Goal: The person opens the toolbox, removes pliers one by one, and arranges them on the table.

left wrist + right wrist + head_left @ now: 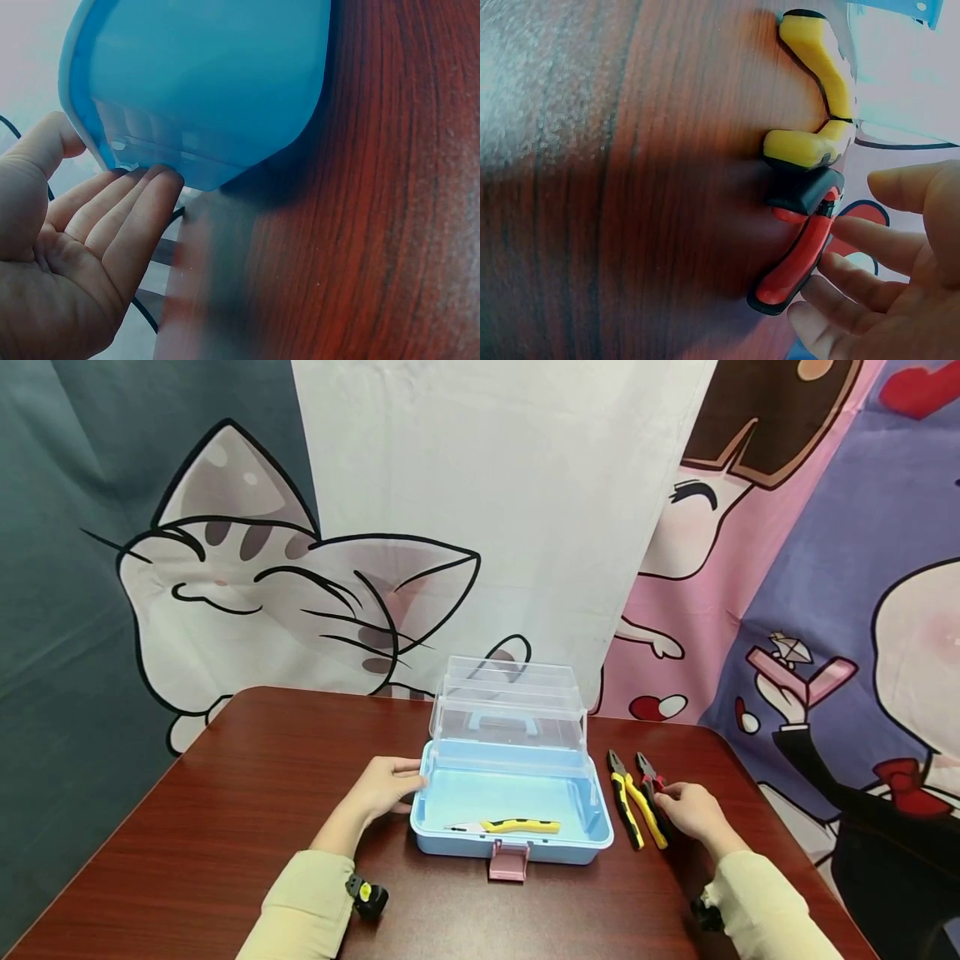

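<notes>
My left hand [386, 787] holds the left rim of a light blue plastic toolbox [495, 789], thumb over the rim and fingertips against the outer wall [210, 90]. Inside the toolbox, near its front, lie narrow-tipped pliers with yellow handles [521, 826]. To its right are combination pliers with yellow and black handles [633, 797]. Beside those lie red and black handled pliers [799, 259]. My right hand [693, 814] is at these, fingertips right along the outer red handle and thumb apart from it in the right wrist view.
The toolbox's clear lid [510, 702] stands raised at the back, and its pink latch [509, 862] hangs down in front. Everything sits on a dark red wooden table [285, 793]. A cloth backdrop with cartoon figures [487, 485] hangs behind the table's far edge.
</notes>
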Motion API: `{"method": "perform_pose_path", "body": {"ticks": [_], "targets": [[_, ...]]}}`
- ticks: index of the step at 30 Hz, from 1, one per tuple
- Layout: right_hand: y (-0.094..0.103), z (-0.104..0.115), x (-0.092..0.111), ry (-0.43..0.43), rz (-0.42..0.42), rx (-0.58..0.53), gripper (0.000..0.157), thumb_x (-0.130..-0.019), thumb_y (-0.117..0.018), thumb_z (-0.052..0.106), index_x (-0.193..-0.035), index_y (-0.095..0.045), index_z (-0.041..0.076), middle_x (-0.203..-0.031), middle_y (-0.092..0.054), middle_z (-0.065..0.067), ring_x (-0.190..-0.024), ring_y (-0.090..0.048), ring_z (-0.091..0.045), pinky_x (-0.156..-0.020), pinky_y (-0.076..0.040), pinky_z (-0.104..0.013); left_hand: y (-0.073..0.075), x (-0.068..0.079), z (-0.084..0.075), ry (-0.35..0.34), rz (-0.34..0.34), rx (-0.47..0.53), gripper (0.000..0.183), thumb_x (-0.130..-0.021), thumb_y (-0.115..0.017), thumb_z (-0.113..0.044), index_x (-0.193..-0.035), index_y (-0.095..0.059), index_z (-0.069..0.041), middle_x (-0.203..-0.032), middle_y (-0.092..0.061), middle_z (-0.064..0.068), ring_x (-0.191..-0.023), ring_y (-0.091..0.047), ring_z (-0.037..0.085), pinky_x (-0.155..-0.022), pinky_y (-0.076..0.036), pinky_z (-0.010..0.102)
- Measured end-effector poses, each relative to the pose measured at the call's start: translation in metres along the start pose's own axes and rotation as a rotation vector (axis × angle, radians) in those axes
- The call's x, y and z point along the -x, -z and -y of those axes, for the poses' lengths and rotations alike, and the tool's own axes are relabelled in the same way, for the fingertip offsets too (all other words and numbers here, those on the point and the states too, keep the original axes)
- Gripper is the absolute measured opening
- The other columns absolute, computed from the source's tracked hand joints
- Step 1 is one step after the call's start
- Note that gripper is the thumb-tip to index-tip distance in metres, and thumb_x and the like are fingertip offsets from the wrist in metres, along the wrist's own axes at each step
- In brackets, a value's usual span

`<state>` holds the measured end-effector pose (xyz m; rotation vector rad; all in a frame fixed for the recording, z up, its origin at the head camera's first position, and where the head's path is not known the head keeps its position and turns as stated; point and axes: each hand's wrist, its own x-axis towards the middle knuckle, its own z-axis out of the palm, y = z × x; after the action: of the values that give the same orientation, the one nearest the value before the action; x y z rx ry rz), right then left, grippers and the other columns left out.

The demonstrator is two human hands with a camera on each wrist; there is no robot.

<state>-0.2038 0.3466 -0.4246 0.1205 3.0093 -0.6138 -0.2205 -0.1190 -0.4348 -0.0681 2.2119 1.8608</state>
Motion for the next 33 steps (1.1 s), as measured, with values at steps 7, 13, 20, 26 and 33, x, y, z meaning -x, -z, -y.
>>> {"method": "perform_pose_path", "body": {"ticks": [7,13,20,26,33], "targets": [[-0.002,0.003,-0.001,0.089,-0.014,0.04,0.029,-0.085,-0.051,0.018,-0.098,-0.065,-0.004,-0.097,-0.062,-0.025,-0.09,-0.056,-0.04,-0.078,-0.045,-0.052,0.001,0.007,-0.008,-0.001,0.019,-0.001,0.041,-0.08,-0.062,-0.008,-0.119,-0.055,0.002,-0.112,-0.061,0.019,-0.09,-0.064,0.026,-0.063,-0.055,0.038],[-0.004,0.003,-0.002,0.099,-0.027,0.066,0.028,-0.085,-0.051,0.018,-0.097,-0.066,-0.003,-0.095,-0.062,-0.025,-0.088,-0.057,-0.04,-0.076,-0.045,-0.052,0.0,-0.001,0.0,0.004,0.005,-0.007,0.04,-0.08,-0.063,-0.01,-0.119,-0.057,-0.001,-0.111,-0.062,0.016,-0.086,-0.064,0.021,-0.062,-0.055,0.037],[-0.003,0.005,-0.002,0.102,-0.019,0.075,0.031,-0.086,-0.051,0.018,-0.103,-0.064,-0.004,-0.104,-0.059,-0.029,-0.097,-0.051,-0.047,-0.079,-0.041,-0.056,-0.001,0.0,0.0,-0.005,0.002,-0.008,0.039,-0.08,-0.062,-0.008,-0.117,-0.057,0.0,-0.109,-0.062,0.016,-0.087,-0.064,0.02,-0.062,-0.055,0.037],[0.0,0.006,0.0,0.069,0.014,0.036,0.038,-0.087,-0.051,0.021,-0.113,-0.057,-0.006,-0.113,-0.053,-0.032,-0.104,-0.047,-0.048,-0.082,-0.041,-0.057,-0.001,-0.001,0.001,-0.006,0.01,0.003,0.039,-0.08,-0.063,-0.009,-0.117,-0.057,0.0,-0.11,-0.062,0.017,-0.088,-0.064,0.021,-0.063,-0.055,0.038],[0.007,0.011,0.004,0.022,0.018,-0.007,0.051,-0.086,-0.053,0.03,-0.119,-0.049,-0.009,-0.111,-0.053,-0.032,-0.098,-0.052,-0.043,-0.081,-0.044,-0.053,-0.001,0.001,0.0,0.0,0.0,0.005,0.039,-0.08,-0.063,-0.009,-0.118,-0.057,0.0,-0.111,-0.062,0.016,-0.086,-0.064,0.021,-0.062,-0.055,0.038]]}}
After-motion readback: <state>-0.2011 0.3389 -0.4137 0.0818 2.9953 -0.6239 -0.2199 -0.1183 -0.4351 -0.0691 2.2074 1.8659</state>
